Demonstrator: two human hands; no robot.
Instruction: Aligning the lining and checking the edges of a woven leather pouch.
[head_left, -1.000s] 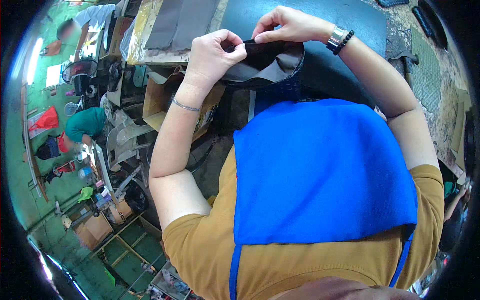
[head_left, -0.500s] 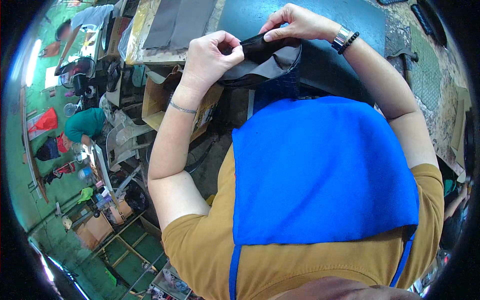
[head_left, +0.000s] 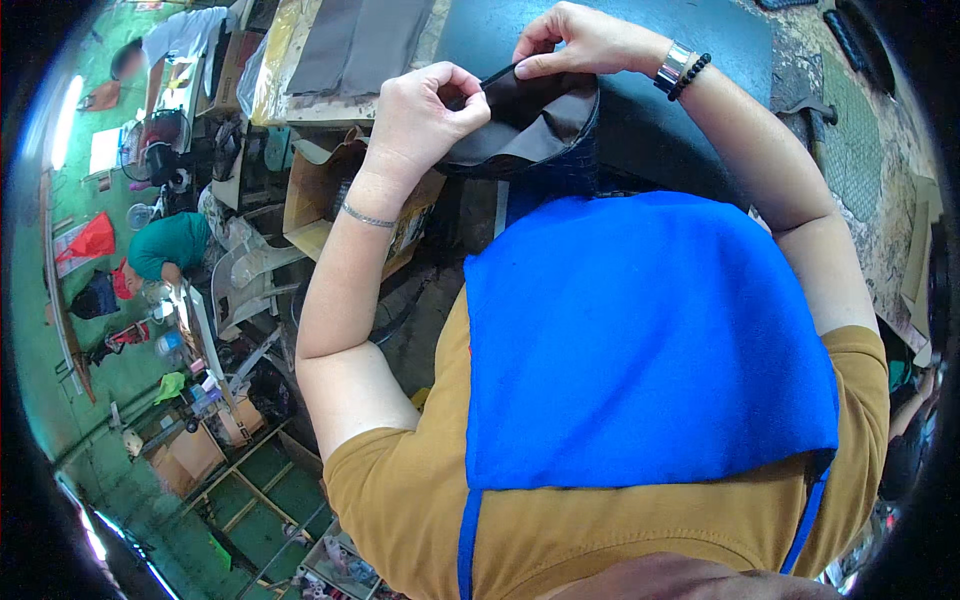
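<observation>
A dark, open-topped bag body (head_left: 568,165), textured like leather outside and lined in grey-brown cloth, hangs between my hands at the table's near edge. My left hand (head_left: 428,112) pinches the left end of its black rim with thumb and forefinger. Further right, my right hand (head_left: 590,42) grips the same rim between thumb and bent fingers. The stretch of rim between them is drawn fairly straight, and the mouth sags open below. The bag's lower part is hidden behind my blue apron (head_left: 640,340).
Brown-grey sheets (head_left: 360,48) lie on the table's left side, beside a dark smooth work mat (head_left: 690,110). A hammer (head_left: 815,120) rests at the right. Below the table's left edge stands an open cardboard box (head_left: 310,205). Two people work at the far left.
My right hand has moved slightly left along the rim, nearer my left hand. The bag's mouth has opened wider, showing more lining. My left hand stays almost still.
</observation>
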